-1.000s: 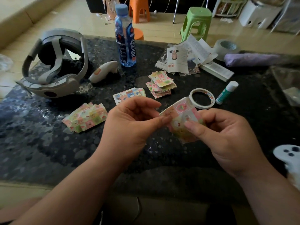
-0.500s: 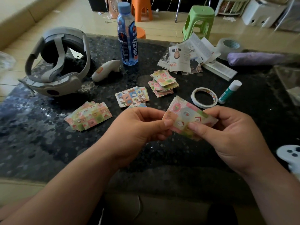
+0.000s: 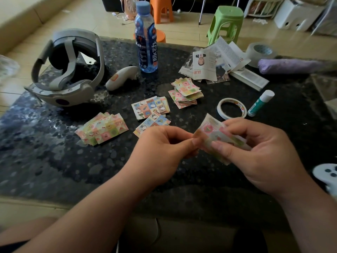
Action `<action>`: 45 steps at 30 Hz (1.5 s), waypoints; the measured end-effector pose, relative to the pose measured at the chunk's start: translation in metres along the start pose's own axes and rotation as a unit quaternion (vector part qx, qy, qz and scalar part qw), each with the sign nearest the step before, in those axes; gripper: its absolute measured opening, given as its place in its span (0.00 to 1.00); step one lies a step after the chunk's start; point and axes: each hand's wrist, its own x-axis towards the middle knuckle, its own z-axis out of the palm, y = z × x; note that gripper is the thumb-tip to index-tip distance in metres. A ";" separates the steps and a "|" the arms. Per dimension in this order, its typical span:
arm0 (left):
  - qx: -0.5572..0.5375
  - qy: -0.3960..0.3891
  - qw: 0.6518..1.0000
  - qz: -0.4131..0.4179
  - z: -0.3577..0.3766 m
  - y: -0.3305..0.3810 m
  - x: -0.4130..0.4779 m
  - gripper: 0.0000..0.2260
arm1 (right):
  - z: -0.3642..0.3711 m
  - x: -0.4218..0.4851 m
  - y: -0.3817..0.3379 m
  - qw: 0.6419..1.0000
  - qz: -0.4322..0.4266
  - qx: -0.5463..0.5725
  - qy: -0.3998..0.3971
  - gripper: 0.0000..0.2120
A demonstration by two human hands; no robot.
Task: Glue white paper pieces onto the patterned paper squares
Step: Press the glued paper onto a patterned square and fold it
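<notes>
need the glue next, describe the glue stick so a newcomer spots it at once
Look at the right half of the dark speckled table. Just right of the white tape ring lies the glue stick. It is the only tube there, green with a white cap.

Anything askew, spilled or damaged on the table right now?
Nothing spilled. The patterned paper pinched between the left hand and right hand is bowed and creased, not flat. The glue stick lies on its side, capped.

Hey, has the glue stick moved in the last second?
No. The glue stick still lies just right of the tape ring, with the same gap and tilt; only the camera view shifted.
</notes>
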 end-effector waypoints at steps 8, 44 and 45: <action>0.044 -0.044 0.996 0.067 -0.003 0.001 -0.004 0.05 | -0.001 -0.002 -0.003 1.000 0.013 0.006 -0.011 0.05; 0.037 -0.016 0.999 0.024 0.001 0.001 -0.001 0.13 | 0.009 -0.003 -0.003 0.993 0.082 0.058 0.057 0.08; 0.042 0.010 0.999 0.019 0.001 0.001 -0.001 0.14 | 0.009 -0.004 -0.004 0.994 0.079 0.053 0.048 0.07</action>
